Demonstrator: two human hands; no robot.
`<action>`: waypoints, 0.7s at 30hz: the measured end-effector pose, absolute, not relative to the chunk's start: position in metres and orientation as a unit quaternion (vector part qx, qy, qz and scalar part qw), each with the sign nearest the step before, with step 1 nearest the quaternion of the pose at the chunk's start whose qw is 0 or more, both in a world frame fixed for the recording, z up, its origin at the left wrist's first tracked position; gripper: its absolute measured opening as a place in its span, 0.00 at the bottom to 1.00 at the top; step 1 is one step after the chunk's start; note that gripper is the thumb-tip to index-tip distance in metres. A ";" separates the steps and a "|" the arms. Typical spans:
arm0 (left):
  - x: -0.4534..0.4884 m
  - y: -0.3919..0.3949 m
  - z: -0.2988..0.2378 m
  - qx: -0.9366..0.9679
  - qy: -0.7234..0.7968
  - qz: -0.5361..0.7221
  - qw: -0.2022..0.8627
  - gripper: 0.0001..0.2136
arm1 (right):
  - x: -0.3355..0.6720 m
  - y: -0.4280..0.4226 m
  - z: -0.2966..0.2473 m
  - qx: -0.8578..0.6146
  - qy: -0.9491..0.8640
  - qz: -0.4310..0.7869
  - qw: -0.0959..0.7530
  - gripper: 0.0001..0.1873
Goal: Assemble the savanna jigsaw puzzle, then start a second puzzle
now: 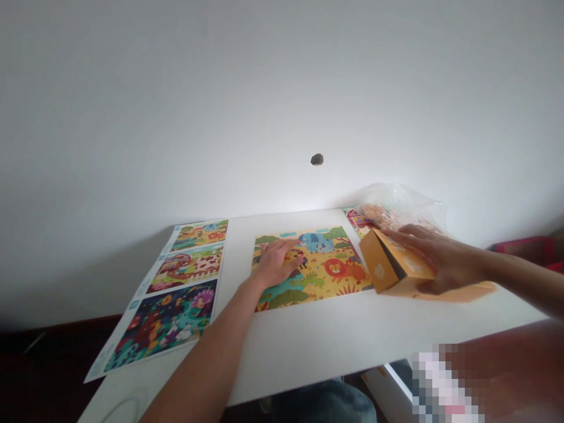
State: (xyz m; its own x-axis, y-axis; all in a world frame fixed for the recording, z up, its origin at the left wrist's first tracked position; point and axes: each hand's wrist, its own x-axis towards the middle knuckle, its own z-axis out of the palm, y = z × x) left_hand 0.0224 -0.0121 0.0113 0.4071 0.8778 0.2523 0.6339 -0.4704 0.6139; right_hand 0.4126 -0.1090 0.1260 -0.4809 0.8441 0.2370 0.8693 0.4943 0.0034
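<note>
An animal jigsaw puzzle (326, 270) with elephants, lions and a crocodile lies flat on the white table (304, 346). My left hand (277, 261) rests on the puzzle's left part, fingers stretched out and thumb apart, covering some of the picture. At the puzzle's right edge a yellow cardboard box (388, 267) stands with a dark gap along its near end. My right hand (440, 258) grips this box, fingers over the top and thumb against the near side. Whatever is inside the box is hidden.
A printed sheet (185, 276) with three pictures lies at the left, overhanging the table edge. Behind the box, a clear plastic bag (396, 205) of loose pieces lies on another picture (359, 222). The wall (264, 117) has a small hole.
</note>
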 end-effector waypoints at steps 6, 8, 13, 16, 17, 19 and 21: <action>0.030 -0.019 0.019 0.579 0.214 0.431 0.658 0.39 | 0.315 -0.054 0.162 -0.371 -0.920 -0.082 0.100 0.63; 0.030 -0.020 0.020 0.515 0.190 0.471 0.691 0.39 | 0.278 -0.036 0.156 -0.344 -0.929 -0.093 0.105 0.64; 0.025 -0.013 0.022 0.418 0.252 0.583 0.649 0.30 | 0.218 -0.005 0.128 -0.338 -0.930 -0.096 0.104 0.66; 0.018 -0.008 0.027 0.387 0.272 0.609 0.636 0.28 | 0.203 0.005 0.118 -0.361 -0.923 -0.087 0.101 0.63; 0.016 -0.007 0.028 0.376 0.277 0.619 0.632 0.28 | 0.201 0.008 0.116 -0.366 -0.922 -0.081 0.100 0.61; 0.013 -0.007 0.031 0.360 0.280 0.627 0.632 0.29 | 0.198 0.013 0.115 -0.365 -0.924 -0.066 0.095 0.57; 0.013 -0.007 0.031 0.356 0.279 0.620 0.641 0.29 | 0.197 0.017 0.114 -0.354 -0.930 -0.048 0.086 0.52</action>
